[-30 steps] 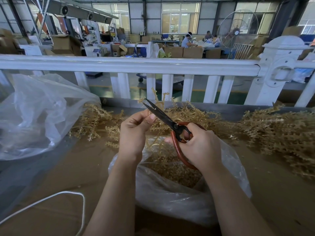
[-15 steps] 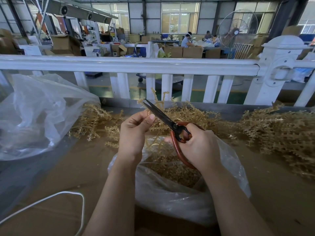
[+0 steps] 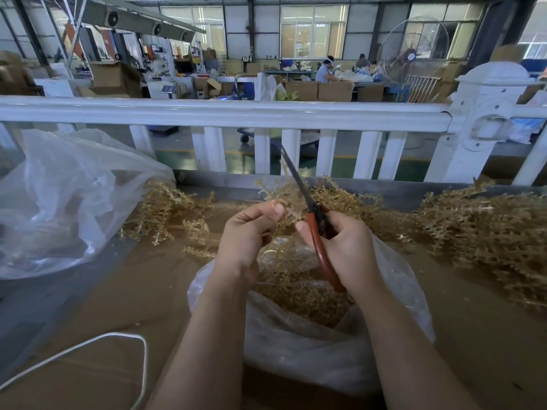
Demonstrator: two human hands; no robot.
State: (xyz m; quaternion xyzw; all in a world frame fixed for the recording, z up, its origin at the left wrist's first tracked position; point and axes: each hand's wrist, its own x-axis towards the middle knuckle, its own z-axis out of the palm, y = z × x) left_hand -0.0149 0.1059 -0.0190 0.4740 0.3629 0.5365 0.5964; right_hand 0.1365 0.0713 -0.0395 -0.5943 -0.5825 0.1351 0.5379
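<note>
Left hand [image 3: 247, 235]: fingers curled, with a gold plastic sprig [image 3: 273, 189] pinched between thumb and fingertips above the open clear bag [image 3: 325, 359] of cut gold pieces. Right hand [image 3: 347, 250]: closed round the red handles of the scissors [image 3: 314, 221], whose dark blades are seen together, pointed up and away just beside the sprig. Loose sprig heaps [image 3: 488, 238] are spread across the far side of the brown tabletop [image 3: 133, 291]; a second clear bag [image 3: 65, 202] and a white cord [image 3: 88, 347] are placed at the left, with a white railing [image 3: 236, 113] beyond.
</note>
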